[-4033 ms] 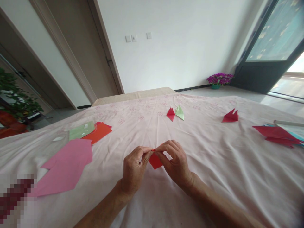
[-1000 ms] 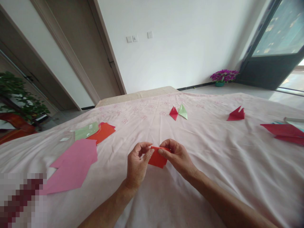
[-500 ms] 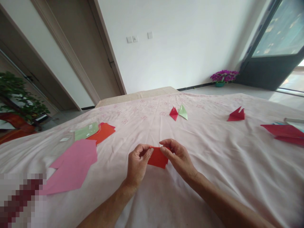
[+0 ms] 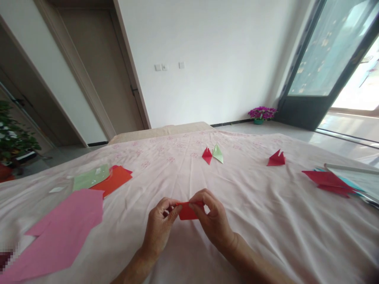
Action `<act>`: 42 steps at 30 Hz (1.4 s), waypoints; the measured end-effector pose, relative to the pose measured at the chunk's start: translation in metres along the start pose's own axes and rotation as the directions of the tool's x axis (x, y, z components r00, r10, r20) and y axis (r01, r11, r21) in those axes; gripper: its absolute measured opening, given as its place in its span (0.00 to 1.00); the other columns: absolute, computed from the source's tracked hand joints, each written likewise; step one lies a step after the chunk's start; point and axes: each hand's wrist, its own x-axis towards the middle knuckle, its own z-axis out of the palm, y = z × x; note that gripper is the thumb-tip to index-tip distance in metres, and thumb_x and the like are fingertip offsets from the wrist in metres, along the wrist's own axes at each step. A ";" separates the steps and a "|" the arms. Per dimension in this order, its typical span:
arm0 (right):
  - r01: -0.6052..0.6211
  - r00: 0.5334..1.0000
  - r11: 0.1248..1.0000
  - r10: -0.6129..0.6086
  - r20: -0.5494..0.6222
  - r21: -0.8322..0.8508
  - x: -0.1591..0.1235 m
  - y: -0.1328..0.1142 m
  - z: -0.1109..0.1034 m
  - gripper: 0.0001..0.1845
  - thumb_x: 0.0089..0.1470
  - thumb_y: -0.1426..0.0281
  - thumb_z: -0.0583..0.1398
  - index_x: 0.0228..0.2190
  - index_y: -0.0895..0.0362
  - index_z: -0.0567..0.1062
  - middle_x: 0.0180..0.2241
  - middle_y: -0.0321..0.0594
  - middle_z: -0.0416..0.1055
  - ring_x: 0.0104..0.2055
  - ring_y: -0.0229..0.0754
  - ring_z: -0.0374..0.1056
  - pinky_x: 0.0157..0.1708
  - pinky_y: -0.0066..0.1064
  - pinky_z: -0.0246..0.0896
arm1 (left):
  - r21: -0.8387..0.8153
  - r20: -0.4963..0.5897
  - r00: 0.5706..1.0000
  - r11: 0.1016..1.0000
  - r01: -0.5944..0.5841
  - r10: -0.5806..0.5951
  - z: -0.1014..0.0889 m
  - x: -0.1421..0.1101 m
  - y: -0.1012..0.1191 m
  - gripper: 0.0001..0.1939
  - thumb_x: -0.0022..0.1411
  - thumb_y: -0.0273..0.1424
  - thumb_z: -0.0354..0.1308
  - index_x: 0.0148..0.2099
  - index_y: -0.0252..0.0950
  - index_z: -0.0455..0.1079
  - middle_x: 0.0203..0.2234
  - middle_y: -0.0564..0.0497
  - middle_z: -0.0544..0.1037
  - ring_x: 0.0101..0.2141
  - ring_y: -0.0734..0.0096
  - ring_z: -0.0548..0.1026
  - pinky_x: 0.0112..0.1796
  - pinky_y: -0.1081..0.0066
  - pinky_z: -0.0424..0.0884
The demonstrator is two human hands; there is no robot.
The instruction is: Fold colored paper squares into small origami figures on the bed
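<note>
A small folded piece of red paper (image 4: pixel 188 212) is held between my two hands, over the near middle of the cloth-covered table. My left hand (image 4: pixel 161 221) pinches its upper left corner between thumb and fingers. On the other side, my right hand (image 4: pixel 213 217) grips the upper right part, thumb in front and fingers behind. The fingertips behind the paper are partly hidden. Beyond the hands stand a small red folded paper shape (image 4: pixel 207 156) and a pale green one (image 4: pixel 218 154), side by side.
Pink paper sheets (image 4: pixel 65 228), orange paper (image 4: pixel 117 180) and a green packet (image 4: pixel 90 176) lie at left. Farther right are another red folded shape (image 4: pixel 276 158), red folded paper (image 4: pixel 328 182) and a white flat item (image 4: pixel 355 179). The pale cloth (image 4: pixel 251 236) is wrinkled.
The red paper now shows a shorter face, and my right hand has closed more over its upper edge. The whole view has shifted, with the table things appearing lower and farther left.
</note>
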 end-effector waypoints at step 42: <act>-0.162 0.980 0.974 0.140 0.142 0.159 -0.004 -0.009 -0.015 0.13 0.61 0.65 0.56 0.27 0.55 0.75 0.30 0.39 0.71 0.33 0.41 0.68 0.35 0.33 0.63 | -0.431 0.082 0.993 0.895 0.111 -0.084 -0.001 -0.003 0.006 0.13 0.61 0.40 0.58 0.36 0.33 0.65 0.18 0.56 0.71 0.19 0.78 0.68 0.20 0.79 0.65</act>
